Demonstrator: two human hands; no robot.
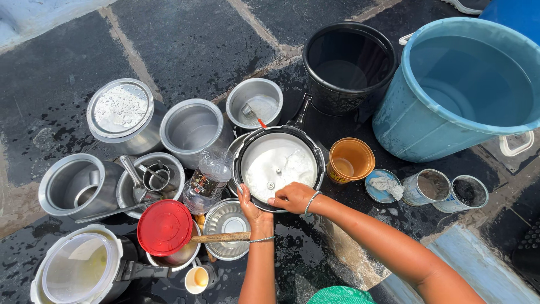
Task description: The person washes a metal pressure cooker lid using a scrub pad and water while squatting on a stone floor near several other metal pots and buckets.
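A black pan (313,147) with a long handle sits on the wet stone floor, with a soapy white lid (275,166) inside it. My left hand (251,209) grips the pan's near-left rim. My right hand (293,197) rests on the near edge of the lid, fingers curled over it. Both wrists wear thin bangles. A clear plastic bottle (207,179) lies just left of the pan.
Several steel pots (194,126) and bowls crowd the left, with a red lid (165,227) and a wooden stick (222,237). A black bucket (347,65) and a large blue tub (467,84) stand behind. An orange cup (350,160) and small tins (426,187) sit right.
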